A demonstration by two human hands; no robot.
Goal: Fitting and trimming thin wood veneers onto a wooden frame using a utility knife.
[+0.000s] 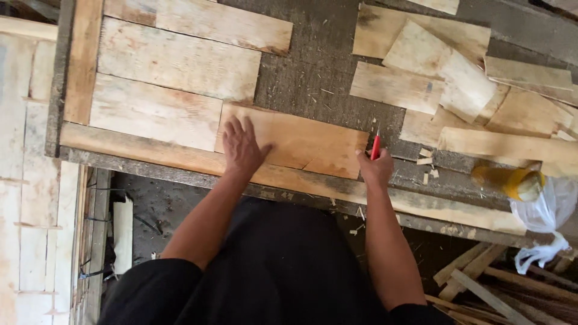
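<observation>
left hand (242, 147) presses flat, fingers spread, on a rough tan wooden board (301, 141) while right hand (376, 167) grips a slim red pencil (375, 146) at its edge.

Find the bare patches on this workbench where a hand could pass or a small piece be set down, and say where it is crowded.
The grey bench top is bare between the laid boards on the left and the offcut pile on the right. A narrow strip lies right of the right hand with the red pencil. The left hand presses the plank. The right side is crowded: offcuts, yellow bottle, plastic bag.
</observation>
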